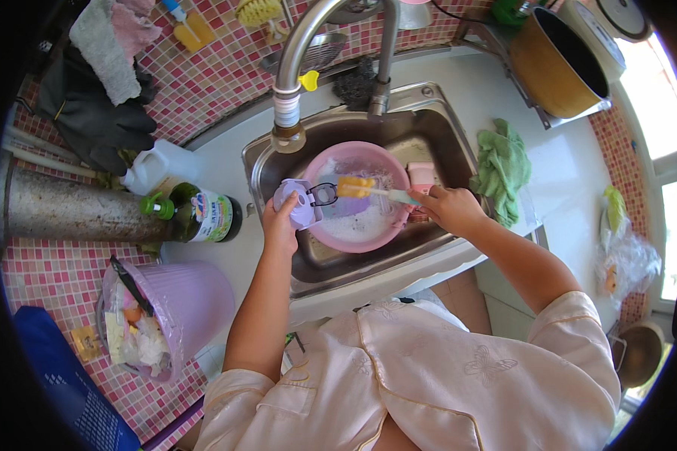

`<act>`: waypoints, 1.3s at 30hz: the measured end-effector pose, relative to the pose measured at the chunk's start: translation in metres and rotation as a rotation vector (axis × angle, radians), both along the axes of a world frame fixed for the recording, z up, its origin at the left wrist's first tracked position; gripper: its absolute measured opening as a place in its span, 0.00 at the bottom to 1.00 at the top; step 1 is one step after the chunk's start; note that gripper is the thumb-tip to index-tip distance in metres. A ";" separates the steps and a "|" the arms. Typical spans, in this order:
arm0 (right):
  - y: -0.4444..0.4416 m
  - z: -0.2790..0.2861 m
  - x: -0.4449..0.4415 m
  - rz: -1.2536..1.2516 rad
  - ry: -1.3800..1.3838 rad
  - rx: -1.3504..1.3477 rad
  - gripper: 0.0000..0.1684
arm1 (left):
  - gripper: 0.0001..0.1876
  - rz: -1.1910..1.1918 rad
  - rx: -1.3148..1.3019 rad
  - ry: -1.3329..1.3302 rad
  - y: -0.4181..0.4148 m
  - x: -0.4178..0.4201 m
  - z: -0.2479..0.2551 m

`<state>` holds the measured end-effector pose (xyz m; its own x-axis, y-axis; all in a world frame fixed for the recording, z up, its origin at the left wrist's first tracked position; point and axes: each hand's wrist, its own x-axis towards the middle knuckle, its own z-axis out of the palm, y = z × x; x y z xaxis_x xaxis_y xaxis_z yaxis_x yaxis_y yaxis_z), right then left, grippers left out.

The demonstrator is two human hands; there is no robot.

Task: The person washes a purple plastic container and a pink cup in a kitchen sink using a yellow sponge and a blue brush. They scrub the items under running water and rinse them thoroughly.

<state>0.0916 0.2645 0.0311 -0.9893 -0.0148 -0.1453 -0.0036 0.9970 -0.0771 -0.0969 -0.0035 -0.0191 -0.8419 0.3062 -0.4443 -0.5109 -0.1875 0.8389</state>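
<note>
My left hand (282,221) grips a purple plastic bottle lid (303,207) at the left rim of a pink basin (351,247). The lid's flip cap with a dark loop (324,194) is swung out to the right. In my right hand (448,208) is the pale green and white handle of a sponge brush (400,195). Its yellow sponge head (354,187) hangs over the basin, close to the flip cap. Soapy water fills the basin, and a purple object (347,206) lies partly under the suds. A pink item (423,175) stands beside the basin, partly hidden by my right hand.
The basin sits in a steel sink (445,135) under a curved faucet (289,84). A dish soap bottle (203,214) and a white jug (163,163) stand left. A green cloth (503,169) lies right. A purple trash bin (197,304) is at lower left.
</note>
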 end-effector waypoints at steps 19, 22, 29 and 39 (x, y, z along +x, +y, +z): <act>-0.020 -0.043 0.033 -0.094 -0.153 -0.630 0.17 | 0.21 -0.091 0.039 0.082 0.008 0.020 0.026; -0.038 -0.035 0.025 -0.306 -0.424 -1.205 0.16 | 0.19 0.041 0.031 0.156 0.021 0.037 0.019; -0.030 0.014 0.017 -0.640 -0.688 -1.726 0.17 | 0.18 0.260 0.114 0.197 0.040 0.058 0.011; 0.031 -0.055 0.059 -0.393 -0.238 -0.455 0.16 | 0.19 0.239 0.113 0.045 0.029 0.070 0.007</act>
<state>0.1503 0.2952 -0.0242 -0.8750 0.2300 -0.4260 0.4244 0.7879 -0.4463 -0.0267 0.0257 -0.0120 -0.9145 0.1422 -0.3788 -0.4035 -0.3920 0.8268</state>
